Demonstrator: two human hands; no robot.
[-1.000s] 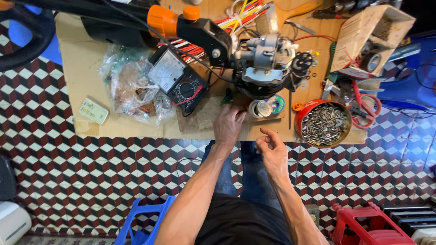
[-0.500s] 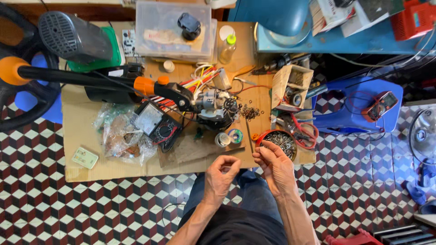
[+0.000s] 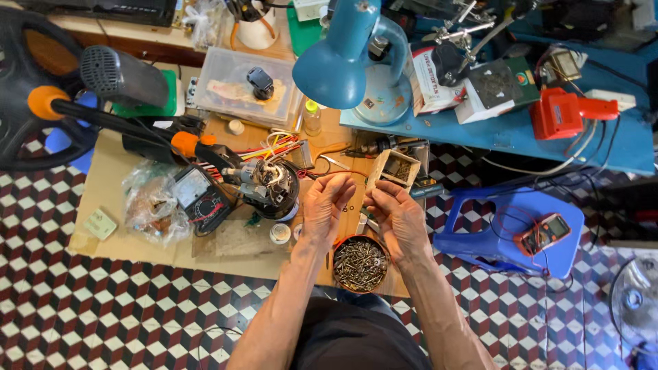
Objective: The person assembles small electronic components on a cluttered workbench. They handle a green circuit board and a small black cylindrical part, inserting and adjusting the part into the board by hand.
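My left hand (image 3: 325,205) and my right hand (image 3: 396,216) hover side by side over a cardboard sheet (image 3: 103,171) on the tiled floor. Their bent fingertips face each other a few centimetres apart. The fingers hide whether anything small sits between them. Just below the hands stands a round red tin of screws (image 3: 360,264). A small wooden box (image 3: 397,168) lies just beyond my right hand. Left of my left hand sits a stripped electric motor with coloured wires (image 3: 271,185).
A black multimeter (image 3: 199,197) and a clear bag of parts (image 3: 151,205) lie left of the motor. A blue desk lamp (image 3: 343,68) hangs over the far edge. A blue plastic stool (image 3: 507,226) carrying an orange meter (image 3: 545,233) stands at the right.
Both hands have risen from near my lap to above the screw tin, close to the wooden box. The view has pulled back and shows more of the far bench.
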